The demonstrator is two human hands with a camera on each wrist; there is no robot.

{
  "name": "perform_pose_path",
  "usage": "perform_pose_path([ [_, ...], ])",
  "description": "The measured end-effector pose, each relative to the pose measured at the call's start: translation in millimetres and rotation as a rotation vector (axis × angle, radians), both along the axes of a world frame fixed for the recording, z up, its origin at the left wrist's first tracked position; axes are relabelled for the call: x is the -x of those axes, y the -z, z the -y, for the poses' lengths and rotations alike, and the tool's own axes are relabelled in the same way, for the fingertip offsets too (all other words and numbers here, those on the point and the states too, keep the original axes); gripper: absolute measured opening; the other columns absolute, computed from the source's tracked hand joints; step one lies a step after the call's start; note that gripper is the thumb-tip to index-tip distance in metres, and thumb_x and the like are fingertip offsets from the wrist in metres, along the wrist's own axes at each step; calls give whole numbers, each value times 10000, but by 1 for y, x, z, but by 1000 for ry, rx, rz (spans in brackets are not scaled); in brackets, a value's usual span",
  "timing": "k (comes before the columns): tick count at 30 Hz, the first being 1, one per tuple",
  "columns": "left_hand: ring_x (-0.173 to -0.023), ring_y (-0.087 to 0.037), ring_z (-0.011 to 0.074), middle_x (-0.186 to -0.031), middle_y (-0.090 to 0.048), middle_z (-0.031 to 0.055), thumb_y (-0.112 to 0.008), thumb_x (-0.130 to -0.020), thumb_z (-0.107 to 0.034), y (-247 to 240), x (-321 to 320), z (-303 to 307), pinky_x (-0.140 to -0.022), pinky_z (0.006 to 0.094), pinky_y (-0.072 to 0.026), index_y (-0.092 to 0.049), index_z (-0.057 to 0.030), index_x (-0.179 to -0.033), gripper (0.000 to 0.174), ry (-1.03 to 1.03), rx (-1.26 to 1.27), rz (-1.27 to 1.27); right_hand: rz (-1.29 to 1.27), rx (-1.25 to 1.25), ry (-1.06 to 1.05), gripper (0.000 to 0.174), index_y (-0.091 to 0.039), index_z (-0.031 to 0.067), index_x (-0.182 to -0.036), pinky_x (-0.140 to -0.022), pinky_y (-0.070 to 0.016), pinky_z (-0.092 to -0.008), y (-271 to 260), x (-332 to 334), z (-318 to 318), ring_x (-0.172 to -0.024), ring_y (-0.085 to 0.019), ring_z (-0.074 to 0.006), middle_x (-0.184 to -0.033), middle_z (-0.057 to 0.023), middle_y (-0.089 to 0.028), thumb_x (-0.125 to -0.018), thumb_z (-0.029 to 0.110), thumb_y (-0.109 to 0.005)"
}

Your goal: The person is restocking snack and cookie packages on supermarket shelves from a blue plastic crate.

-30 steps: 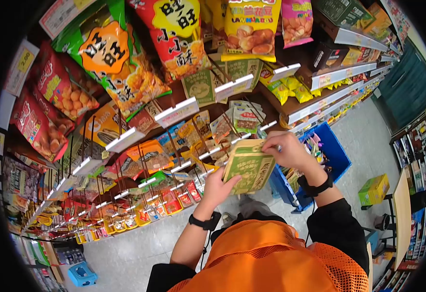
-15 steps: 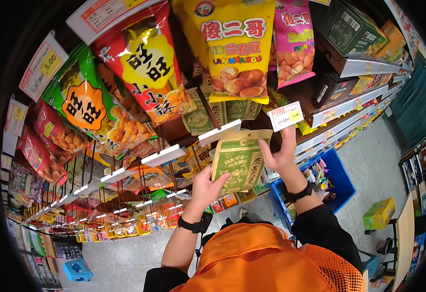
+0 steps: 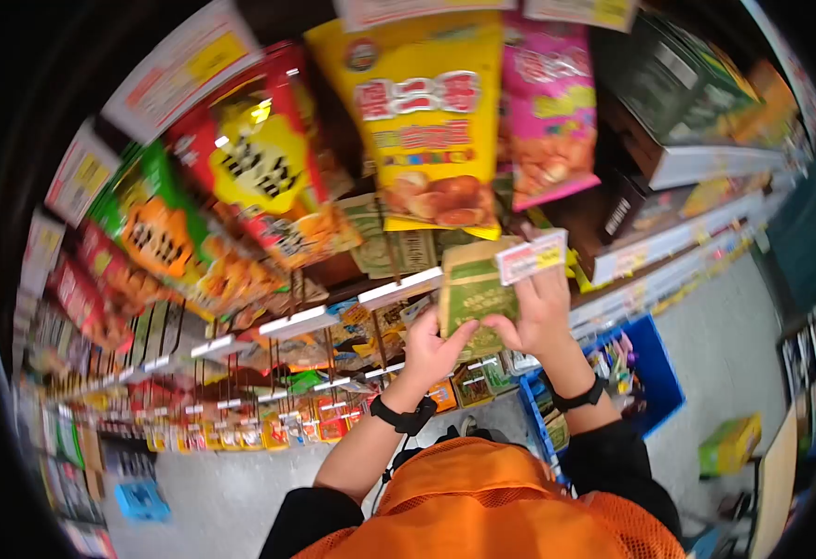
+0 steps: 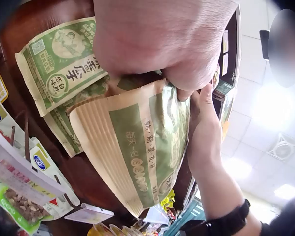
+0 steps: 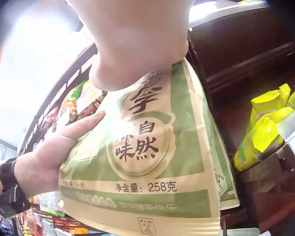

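Both hands hold up one green and tan snack packet (image 3: 471, 291) against the peg rack. My left hand (image 3: 440, 343) grips its lower left edge, thumb on the front. At the packet's right side, my right hand (image 3: 524, 315) grips it just under a white and yellow price tag (image 3: 531, 256). The left wrist view shows the packet (image 4: 137, 142) below my left hand (image 4: 162, 39), with a matching packet (image 4: 59, 59) hanging behind it. Seen from the right wrist, the packet's front (image 5: 152, 162) reads 258 grams and the left hand (image 5: 54, 152) is at its side.
A big yellow bag (image 3: 431, 121) and a pink bag (image 3: 548, 112) hang just above. Red and green bags (image 3: 240, 177) fill the upper left, and small packets hang on pegs (image 3: 268, 373) below. A blue crate (image 3: 655, 377) of goods stands on the floor at right.
The packet has gone up from chest height to just under the price tag. The right hand went from its top edge to its right side. The head view tilted upward and is blurred.
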State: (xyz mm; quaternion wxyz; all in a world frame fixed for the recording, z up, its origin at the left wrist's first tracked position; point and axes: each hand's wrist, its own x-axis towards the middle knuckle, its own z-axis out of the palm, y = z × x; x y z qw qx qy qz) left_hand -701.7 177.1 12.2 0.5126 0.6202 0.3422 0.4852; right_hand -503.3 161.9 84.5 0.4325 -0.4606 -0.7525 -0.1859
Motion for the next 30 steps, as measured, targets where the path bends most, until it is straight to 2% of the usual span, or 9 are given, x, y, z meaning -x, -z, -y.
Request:
perform_pose_path([
  [4,-890,-665,83,-1014,-737,43,-766,-926,-71,5,-32,9,-775,273,-561,-682,5,-1198,294,-13,-199,-23,17,-5,62,855,-550,-71,-1393,-1196,-281,-595,2,-27,17,-1430,-413,-502,-1528,-333,-443,-914,634,-612],
  [8,-921,-657,84,-1017,-739,39,-764,-936,-106,-2,-38,10,-803,283,-556,-683,-16,-1226,315,3,-33,-98,-60,3,-7,807,-487,-88,-1436,-1193,-290,-583,0,-32,10,-1429,-411,-509,-1537,-331,-434,-895,469,-705],
  [12,-820,-729,185,-918,-758,144,-780,-920,-221,6,-52,5,-737,355,-559,-693,-7,-1126,309,-76,-112,77,-101,59,-18,763,-433,-92,-1459,-1204,-269,-560,14,-35,-2,-1435,-392,-510,-1531,-326,-436,-906,349,-719],
  [14,-804,-734,287,-904,-745,182,-763,-927,-269,7,-53,-4,-733,385,-554,-679,1,-1132,349,-144,-190,-130,-142,73,-44,747,-414,-95,-1468,-1207,-260,-548,21,-38,-10,-1431,-389,-511,-1527,-321,-435,-911,298,-717],
  [15,-896,-731,289,-1049,-739,201,-754,-929,-230,-3,-53,-9,-801,378,-555,-671,18,-1165,353,-113,-134,-235,-173,118,-14,739,-384,-96,-1489,-1219,-244,-522,24,-41,-15,-1451,-367,-490,-1549,-320,-403,-930,274,-694],
  [18,-933,-728,326,-1057,-732,223,-752,-924,-241,-1,-60,-37,-811,400,-555,-674,24,-1144,354,-129,-157,-266,-141,142,95,729,-332,-74,-1534,-1236,-223,-483,23,-42,-19,-1493,-310,-453,-1595,-301,-344,-955,218,-666],
  [24,-948,-723,323,-1070,-727,228,-714,-928,-192,36,-72,-44,-829,406,-560,-652,32,-1171,336,-55,-227,-221,-173,166,180,647,-483,-28,-1460,-1175,-351,-487,34,-39,74,-1404,-443,-467,-1529,-280,-462,-896,160,-738],
  [28,-943,-677,140,-1049,-722,62,-654,-957,-68,20,-6,-41,-834,305,-556,-654,-42,-1174,219,-177,-196,-58,-117,328,181,332,-680,16,-1176,-955,-531,-455,39,-36,98,-1106,-658,-412,-1222,-191,-701,-863,110,-743],
  [30,-969,-678,124,-1105,-727,84,-658,-988,-67,29,11,-27,-833,278,-550,-650,-24,-1192,209,-20,-170,-45,-129,550,338,237,-714,31,-1085,-854,-554,-454,55,-60,137,-973,-684,-393,-1089,-169,-729,-866,121,-734],
])
